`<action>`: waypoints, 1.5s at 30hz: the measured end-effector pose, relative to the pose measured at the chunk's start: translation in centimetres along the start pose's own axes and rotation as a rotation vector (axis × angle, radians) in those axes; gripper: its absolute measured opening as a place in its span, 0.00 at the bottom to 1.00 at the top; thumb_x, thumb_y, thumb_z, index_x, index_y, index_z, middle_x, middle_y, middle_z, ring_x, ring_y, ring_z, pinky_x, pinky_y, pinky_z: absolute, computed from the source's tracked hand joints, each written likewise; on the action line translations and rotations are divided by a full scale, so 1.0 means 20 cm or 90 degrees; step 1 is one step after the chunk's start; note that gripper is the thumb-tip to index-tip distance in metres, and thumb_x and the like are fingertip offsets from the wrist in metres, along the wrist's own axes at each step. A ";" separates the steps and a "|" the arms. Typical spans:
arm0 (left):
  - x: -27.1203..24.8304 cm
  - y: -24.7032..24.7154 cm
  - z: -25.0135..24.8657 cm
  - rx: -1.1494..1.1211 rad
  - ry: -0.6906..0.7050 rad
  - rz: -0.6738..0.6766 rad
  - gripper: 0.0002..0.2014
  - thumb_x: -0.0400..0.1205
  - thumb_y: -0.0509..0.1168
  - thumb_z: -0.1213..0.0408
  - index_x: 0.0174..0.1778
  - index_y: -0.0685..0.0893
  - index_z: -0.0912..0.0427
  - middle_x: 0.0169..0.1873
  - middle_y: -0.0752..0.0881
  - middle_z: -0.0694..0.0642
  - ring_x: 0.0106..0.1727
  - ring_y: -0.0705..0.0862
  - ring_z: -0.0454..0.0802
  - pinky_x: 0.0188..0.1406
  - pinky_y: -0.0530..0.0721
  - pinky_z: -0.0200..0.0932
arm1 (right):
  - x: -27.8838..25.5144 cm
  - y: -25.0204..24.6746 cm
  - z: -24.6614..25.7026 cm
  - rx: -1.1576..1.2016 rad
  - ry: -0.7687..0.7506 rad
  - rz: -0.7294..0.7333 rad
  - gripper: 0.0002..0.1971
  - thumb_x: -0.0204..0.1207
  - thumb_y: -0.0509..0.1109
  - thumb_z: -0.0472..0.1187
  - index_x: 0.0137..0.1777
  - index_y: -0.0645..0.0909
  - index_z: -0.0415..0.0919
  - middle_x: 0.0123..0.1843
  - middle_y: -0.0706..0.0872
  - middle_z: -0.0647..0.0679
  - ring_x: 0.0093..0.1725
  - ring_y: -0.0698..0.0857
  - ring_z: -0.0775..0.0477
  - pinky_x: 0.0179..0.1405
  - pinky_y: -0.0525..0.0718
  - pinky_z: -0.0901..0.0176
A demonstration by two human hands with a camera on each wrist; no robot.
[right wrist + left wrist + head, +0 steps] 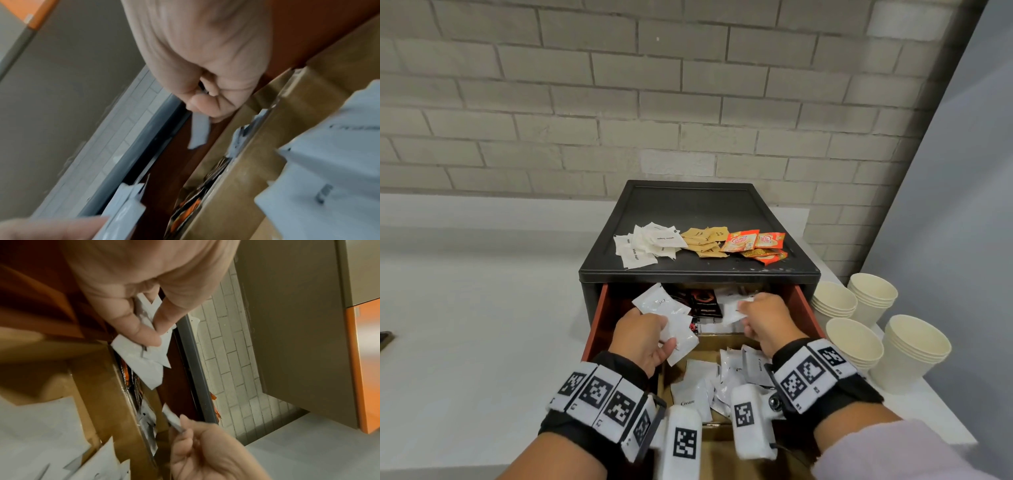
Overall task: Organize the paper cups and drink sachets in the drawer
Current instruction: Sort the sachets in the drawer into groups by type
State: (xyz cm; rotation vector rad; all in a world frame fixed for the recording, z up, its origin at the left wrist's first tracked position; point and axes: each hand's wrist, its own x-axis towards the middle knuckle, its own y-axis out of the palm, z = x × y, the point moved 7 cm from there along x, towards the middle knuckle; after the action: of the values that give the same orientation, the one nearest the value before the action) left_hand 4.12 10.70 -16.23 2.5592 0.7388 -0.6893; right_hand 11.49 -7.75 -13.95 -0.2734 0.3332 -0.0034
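- white counter (465, 342) against a grey brick wall carries the black drawer unit (698, 270), its red drawer (803, 301) pulled open toward the person
- left hand (643, 342) is clamped on a fanned bunch of white sachets (671, 318) over the drawer's left side; that many thin packets in one grip could slide out and drop back into the mix
- right hand (763, 322) is curled tight on one white sachet (732, 311) at the drawer's back right; squeezing hard might crease or burst it
- loose cream sachets (709, 383) fill the brown front compartment, dark packets (703, 303) lie behind; near-identical white kinds may get sorted wrongly
- sorted piles of white, brown and orange sachets (698, 243) sit on the unit's top near its front edge, where a passing wrist could sweep them off
- paper cups (876, 329) stand stacked on the counter just right of the drawer, within an elbow's reach to topple
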 end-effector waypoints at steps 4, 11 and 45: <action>0.00 0.02 0.01 0.005 0.005 0.019 0.17 0.82 0.61 0.76 0.66 0.76 0.59 0.64 0.79 0.62 0.54 0.81 0.55 0.22 0.80 0.38 | 0.06 -0.05 -0.02 0.002 -0.010 -0.031 0.19 0.77 0.65 0.34 0.66 0.75 0.26 0.47 0.79 0.41 0.50 0.79 0.42 0.62 0.81 0.44; -0.04 0.09 0.02 -0.008 -0.004 0.134 0.12 0.83 0.61 0.71 0.62 0.78 0.60 0.55 0.85 0.63 0.52 0.85 0.58 0.21 0.85 0.38 | -0.15 0.24 0.03 -0.074 -0.120 0.238 0.29 0.73 0.74 0.45 0.73 0.70 0.47 0.60 0.82 0.43 0.57 0.84 0.45 0.49 0.84 0.57; -0.08 0.09 0.03 -0.050 -0.023 0.147 0.12 0.86 0.57 0.67 0.66 0.73 0.62 0.42 0.84 0.64 0.39 0.85 0.58 0.20 0.85 0.45 | -0.15 0.19 0.08 -0.141 -0.272 0.163 0.13 0.76 0.71 0.34 0.31 0.79 0.46 0.30 0.79 0.52 0.31 0.78 0.56 0.41 0.82 0.60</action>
State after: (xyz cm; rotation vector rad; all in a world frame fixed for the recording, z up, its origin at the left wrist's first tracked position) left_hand 3.79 8.36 -15.31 2.5013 0.4403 -0.6175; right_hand 9.09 -3.59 -12.46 -0.4397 -0.0605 0.3411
